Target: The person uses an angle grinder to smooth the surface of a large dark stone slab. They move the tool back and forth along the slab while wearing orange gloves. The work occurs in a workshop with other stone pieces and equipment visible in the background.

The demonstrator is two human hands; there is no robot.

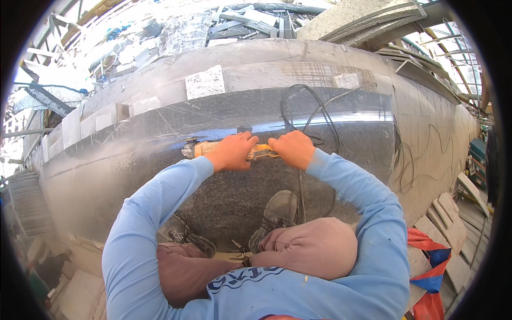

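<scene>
Both my hands hold a yellow angle grinder lengthwise across a dark stone slab. My left hand is wrapped round its body near the head. My right hand grips the rear end, close to the black power cord. The grinder's metal head points left, and its disc is seen edge-on over the slab. Pale dust spreads left from the disc and blurs the slab there. Fingers on the far side of the tool are hidden.
My shoes rest on the slab. The cord loops over its far right part. White stone blocks stand along the far edge. Offcuts lie piled beyond, and stone pieces lean at right near red and blue cloth.
</scene>
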